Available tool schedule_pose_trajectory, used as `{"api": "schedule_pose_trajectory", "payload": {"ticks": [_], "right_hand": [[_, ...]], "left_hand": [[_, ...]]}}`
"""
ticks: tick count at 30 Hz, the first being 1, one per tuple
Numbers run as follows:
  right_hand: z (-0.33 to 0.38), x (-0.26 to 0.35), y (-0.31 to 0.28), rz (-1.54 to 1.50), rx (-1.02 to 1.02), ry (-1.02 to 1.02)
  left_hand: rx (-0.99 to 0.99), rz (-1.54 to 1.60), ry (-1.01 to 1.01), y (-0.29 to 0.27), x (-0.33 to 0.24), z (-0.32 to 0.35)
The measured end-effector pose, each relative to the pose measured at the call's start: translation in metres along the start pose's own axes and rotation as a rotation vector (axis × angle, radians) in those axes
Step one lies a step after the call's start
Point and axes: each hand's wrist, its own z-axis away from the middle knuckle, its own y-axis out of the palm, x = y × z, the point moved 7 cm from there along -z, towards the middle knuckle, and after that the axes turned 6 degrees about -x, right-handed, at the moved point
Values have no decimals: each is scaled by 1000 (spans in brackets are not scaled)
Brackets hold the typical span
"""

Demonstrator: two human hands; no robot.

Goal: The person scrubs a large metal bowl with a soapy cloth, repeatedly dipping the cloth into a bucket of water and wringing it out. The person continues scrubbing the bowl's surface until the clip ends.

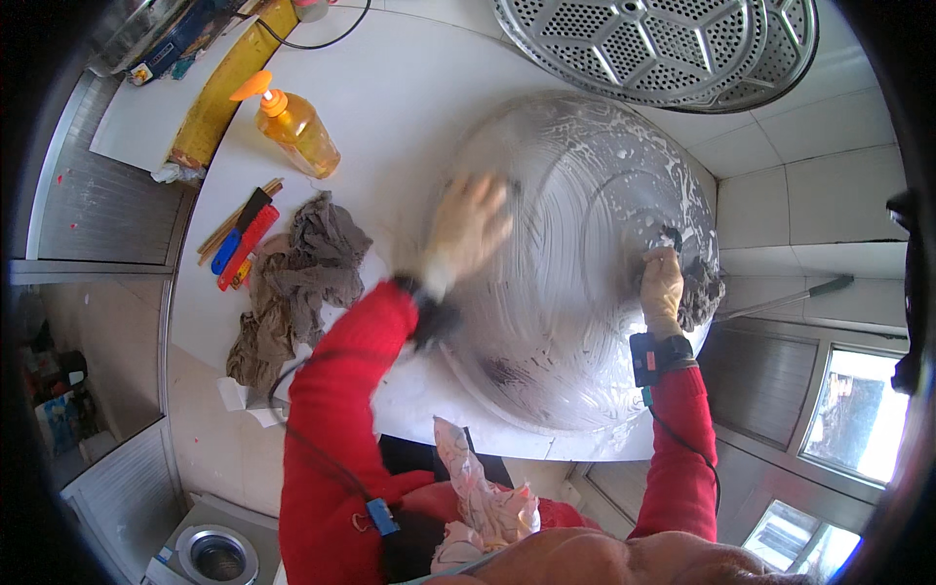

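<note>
A large round metal lid or pan [556, 263], streaked with white suds, takes up the right part of the white table [390, 88]. My left hand [471, 224] is over its left side, smeared by motion. A small dark patch shows by those fingers, but I cannot tell what it is. My right hand [663, 283] is closed on the right side of the metal. A dark handle-like piece [671, 236] sticks out above the fist. Beside that hand lies a bunched, wet, dark grey cloth [700, 294].
An orange pump bottle [300, 135] stands at the far left. Below it lie knives with red [252, 244] and blue handles, thin sticks, and crumpled grey-brown rags [317, 258]. Perforated steamer trays [643, 49] lean at the back right. A washing machine [216, 556] is at the lower left.
</note>
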Motion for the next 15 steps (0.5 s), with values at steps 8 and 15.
{"api": "schedule_pose_trajectory", "payload": {"ticks": [8, 15], "right_hand": [[0, 0, -2, -20, -21, -38], [-2, -9, 1, 94, 16, 46]], "left_hand": [[90, -65, 273, 1, -59, 71], [74, 142, 72, 9, -35, -3]]}}
